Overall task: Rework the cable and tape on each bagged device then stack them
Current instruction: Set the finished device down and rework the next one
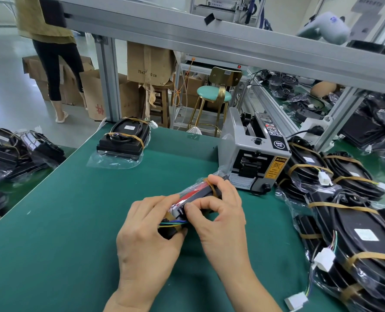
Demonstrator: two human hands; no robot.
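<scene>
A bagged black device with a red strip along its edge is held on edge above the green mat. My left hand grips its near end, where coloured wires come out under brown tape. My right hand curls over the top, thumb and forefinger pinching at the device's near edge. A stack of bagged, taped devices sits at the mat's far left. Several more bagged devices with white connectors lie piled on the right.
A grey tape dispenser machine stands just beyond my hands. More bagged devices lie off the mat at the left. An aluminium frame rail crosses overhead. A person stands at far left by cardboard boxes; a green stool is behind the bench.
</scene>
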